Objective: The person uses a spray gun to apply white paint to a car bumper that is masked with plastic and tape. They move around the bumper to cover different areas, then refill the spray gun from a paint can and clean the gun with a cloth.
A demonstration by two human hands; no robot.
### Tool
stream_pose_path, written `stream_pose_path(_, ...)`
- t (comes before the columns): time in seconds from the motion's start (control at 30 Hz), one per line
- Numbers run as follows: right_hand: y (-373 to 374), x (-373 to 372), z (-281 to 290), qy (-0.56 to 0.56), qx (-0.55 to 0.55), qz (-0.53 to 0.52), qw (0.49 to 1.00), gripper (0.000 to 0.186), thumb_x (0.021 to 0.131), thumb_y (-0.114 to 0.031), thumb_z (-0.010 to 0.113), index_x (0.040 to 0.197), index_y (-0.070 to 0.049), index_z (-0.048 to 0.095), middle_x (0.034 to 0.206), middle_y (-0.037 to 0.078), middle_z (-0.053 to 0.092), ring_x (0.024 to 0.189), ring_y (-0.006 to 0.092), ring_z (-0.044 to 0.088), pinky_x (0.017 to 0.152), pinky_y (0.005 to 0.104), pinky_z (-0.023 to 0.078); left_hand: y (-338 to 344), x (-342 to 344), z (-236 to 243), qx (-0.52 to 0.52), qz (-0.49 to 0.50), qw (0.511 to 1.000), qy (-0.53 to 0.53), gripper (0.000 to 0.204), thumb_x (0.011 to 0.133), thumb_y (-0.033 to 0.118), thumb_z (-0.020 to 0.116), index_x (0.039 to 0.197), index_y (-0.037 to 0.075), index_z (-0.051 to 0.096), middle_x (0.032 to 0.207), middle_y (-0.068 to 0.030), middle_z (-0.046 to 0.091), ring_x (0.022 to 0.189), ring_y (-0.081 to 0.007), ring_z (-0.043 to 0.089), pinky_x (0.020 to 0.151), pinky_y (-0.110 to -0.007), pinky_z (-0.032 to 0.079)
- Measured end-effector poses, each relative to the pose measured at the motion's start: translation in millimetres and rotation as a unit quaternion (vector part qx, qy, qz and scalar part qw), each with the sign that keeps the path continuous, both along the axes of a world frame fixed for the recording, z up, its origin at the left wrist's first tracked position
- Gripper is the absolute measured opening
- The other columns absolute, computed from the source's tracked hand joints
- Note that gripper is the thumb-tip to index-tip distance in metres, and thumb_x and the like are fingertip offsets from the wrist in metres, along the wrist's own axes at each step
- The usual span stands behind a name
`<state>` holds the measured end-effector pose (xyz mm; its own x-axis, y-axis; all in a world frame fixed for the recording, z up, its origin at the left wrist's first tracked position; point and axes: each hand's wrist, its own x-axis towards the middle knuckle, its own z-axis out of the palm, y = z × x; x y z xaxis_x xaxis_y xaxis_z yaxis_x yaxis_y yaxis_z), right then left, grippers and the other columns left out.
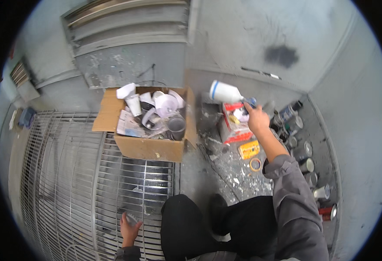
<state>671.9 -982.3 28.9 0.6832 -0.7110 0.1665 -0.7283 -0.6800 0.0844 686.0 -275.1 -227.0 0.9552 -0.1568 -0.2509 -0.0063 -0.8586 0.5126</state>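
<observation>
Out ahead to the right, my right hand [258, 121] is closed at the neck end of a white bottle [226, 92] with a blue band. The bottle lies tilted on its side in the air, its base pointing left, and a blue part [252, 102] shows at its neck. Below it stands a red and white box [236, 130] with an open top. Low at the left, over the metal grating [125, 191], my left hand [129, 231] has its fingers round a small greyish, see-through piece [132, 219], whose kind I cannot make out.
A cardboard box [149, 149] full of used cups and paper stands on the grating. A yellow packet [249, 149] and a roll of tape [255, 164] lie on the paint-spotted floor. Several cans [303, 150] line the right wall [360, 130].
</observation>
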Motion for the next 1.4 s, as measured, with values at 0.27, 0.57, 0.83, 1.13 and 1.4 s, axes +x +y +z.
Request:
stream_pose_path(0.27, -18, -137, -35, -0.446, 0.393, -0.062, 0.802, 0.049, 0.09, -0.008, 0.071, 0.136, -0.004, 0.054, 0.098, 0.014, 0.07, 0.084, 0.0197, 0.069, 0.078, 0.0351, 0.055, -227, 69, 47, -0.021, -0.326, 0.943, -0.055, 0.113, 0.065, 0.041, 0.097, 0.157, 0.013, 0.038, 0.145, -0.0249, 0.054, 0.126, -0.0461, 0.059, 0.1, -0.053, 0.052)
stream_pose_path(0.57, 191, -529, 62, -0.458, 0.251, -0.299, 0.799, 0.039, 0.082, 0.002, 0.062, 0.12, -0.005, 0.06, 0.09, 0.004, 0.062, 0.08, 0.0129, 0.061, 0.071, 0.0302, 0.051, -504, -52, -34, 0.116, -0.673, 0.709, -0.176, 0.121, 0.061, 0.044, 0.099, 0.162, 0.03, 0.034, 0.155, -0.0203, 0.045, 0.13, -0.0419, 0.057, 0.115, -0.059, 0.037)
stream_pose_path(0.83, 350, -702, 42, -0.516, 0.126, -0.494, 0.688, 0.015, 0.074, 0.0, 0.066, 0.088, -0.004, 0.062, 0.081, 0.003, 0.065, 0.076, 0.0145, 0.062, 0.07, 0.0326, 0.05, -547, -186, -61, 0.191, -0.807, 0.535, -0.162, 0.123, 0.059, 0.046, 0.099, 0.163, 0.031, 0.034, 0.163, -0.0205, 0.038, 0.14, -0.0479, 0.047, 0.121, -0.059, 0.028)
stream_pose_path(1.13, 344, -686, -40, -0.626, 0.036, -0.494, 0.603, 0.03, 0.086, -0.007, 0.069, 0.116, -0.004, 0.068, 0.102, 0.008, 0.07, 0.095, 0.0173, 0.065, 0.085, 0.0333, 0.053, -489, -406, 99, -0.183, -0.887, 0.397, 0.15, 0.083, 0.084, 0.014, 0.081, 0.156, 0.004, 0.041, 0.148, -0.0266, 0.056, 0.139, -0.0432, 0.052, 0.117, -0.047, 0.041)
stream_pose_path(1.4, 415, -703, -27, -0.466, 0.155, -0.374, 0.787, 0.061, 0.096, -0.039, 0.07, 0.139, 0.001, 0.057, 0.138, 0.028, 0.058, 0.135, 0.041, 0.054, 0.117, 0.0475, 0.041, -388, -591, 78, -0.29, -0.486, 0.584, 0.582, 0.031, 0.1, 0.004, 0.062, 0.126, 0.004, 0.046, 0.107, -0.0119, 0.07, 0.096, -0.0204, 0.069, 0.081, -0.036, 0.059)
